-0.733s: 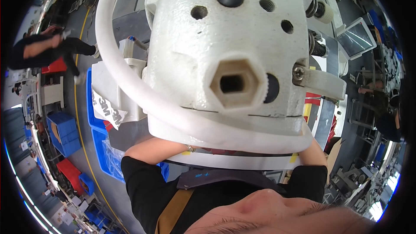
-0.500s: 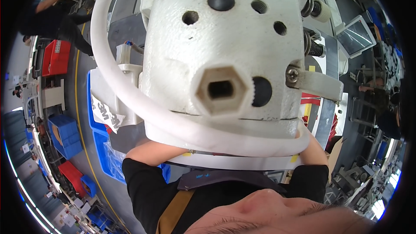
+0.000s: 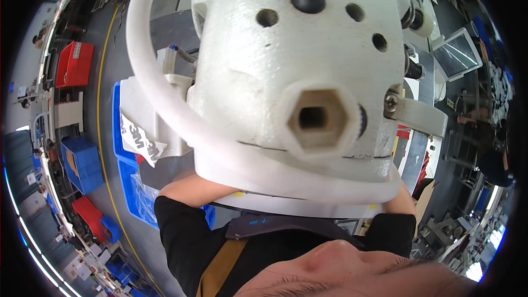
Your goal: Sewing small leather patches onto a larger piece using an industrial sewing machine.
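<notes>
A large white cast machine head [image 3: 242, 77] fills the middle, with holes, dark round plugs, a metal lever [image 3: 421, 118] at right and a beige hexagonal fitting [image 3: 316, 118]. A thick white tube [image 3: 147, 58] curves around its left and across its front. My left forearm [image 3: 195, 190] and right forearm [image 3: 401, 201] reach in beneath the machine on either side; both hands are hidden behind it, so their fingers cannot be seen. A white housing with printed tape [image 3: 143, 137] sits at the left, beside a blue bin [image 3: 132, 203] holding clear plastic.
Down the left aisle, past a yellow floor line, are red bins [image 3: 74, 63], stacked blue crates [image 3: 80, 162] and workbenches. At right are a tilted screen [image 3: 456, 54], a cardboard flap [image 3: 422, 203] and a dark-clothed person [image 3: 492, 165] among benches.
The machine head now appears slightly farther right and lower in view. The co-worker who was walking in the left aisle has moved upward and almost out of view.
</notes>
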A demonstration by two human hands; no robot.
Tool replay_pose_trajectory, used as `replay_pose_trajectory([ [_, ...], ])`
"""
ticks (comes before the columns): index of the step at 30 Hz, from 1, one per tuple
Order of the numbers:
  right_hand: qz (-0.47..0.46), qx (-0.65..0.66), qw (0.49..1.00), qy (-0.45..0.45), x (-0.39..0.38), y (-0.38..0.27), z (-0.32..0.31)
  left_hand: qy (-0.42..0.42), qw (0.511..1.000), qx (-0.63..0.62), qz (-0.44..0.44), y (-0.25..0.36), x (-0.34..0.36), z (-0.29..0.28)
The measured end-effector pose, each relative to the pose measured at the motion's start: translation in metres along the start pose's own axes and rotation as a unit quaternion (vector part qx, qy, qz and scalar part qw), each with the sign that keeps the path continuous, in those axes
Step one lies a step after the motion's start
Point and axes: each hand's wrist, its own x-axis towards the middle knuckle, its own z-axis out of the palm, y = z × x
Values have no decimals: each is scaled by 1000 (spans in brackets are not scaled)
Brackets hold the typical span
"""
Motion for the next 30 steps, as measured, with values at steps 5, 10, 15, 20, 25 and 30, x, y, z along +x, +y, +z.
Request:
replay_pose_trajectory([
  [5,-20,27,999,18,9,0,-7,50,999,10,5,-1,1,-6],
  [10,-14,33,999,1,8,2,-7,56,998,30,-2,0,3,-6],
  [15,-19,23,999,26,2,4,2,51,998,26,4,0,3,-6],
  [20,-19,17,1000,7,2,3,1,54,998,44,1,0,1,-3],
  [25,-18,16,1000,19,11,-1,-5,59,996,63,6,1,-1,0],
  [30,-9,20,1000,15,11,0,-8,28,999,23,-12,2,4,-3],
])
